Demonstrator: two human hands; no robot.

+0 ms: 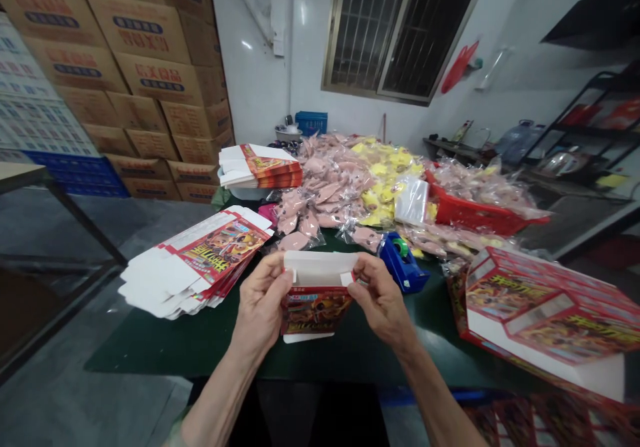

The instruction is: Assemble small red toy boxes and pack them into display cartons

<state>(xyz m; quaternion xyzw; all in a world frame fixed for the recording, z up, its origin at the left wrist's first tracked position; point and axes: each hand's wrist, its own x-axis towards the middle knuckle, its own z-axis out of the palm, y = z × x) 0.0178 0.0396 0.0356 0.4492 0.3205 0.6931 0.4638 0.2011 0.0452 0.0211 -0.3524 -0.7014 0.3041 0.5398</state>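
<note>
Working left to right. A flat stack of printed cartons lies on the green table, loosely squared and fanned at its edges; a sleeve or elbow swung that way could slide it, and the top sheets look the most likely to spill. Left hand is pinching the left end of the carton, fingers curled over the card; the exact thumb position is hard to make out. Right hand pinches the right end in the same manner, so neither hand is spread flat. The carton sits between them, held over the table and in front of the bagged pink pieces. Risk noted: thin card pinched this hard may crease at the ends, and uneven pressure could skew the panels. A white tab hangs at the lower edge and could bend or tear if caught. If either grip eased, the carton might spring back toward flat. Just right of the right hand stands a blue tape dispenser, close enough to be knocked by a wide movement. Opened cartons are heaped at far right, near the table edge, and could slip off if bumped. Orientation: the carton's long axis appears to run left to right across the body, nearly level; the printed face points toward the person and the white inner side shows above it.
</note>
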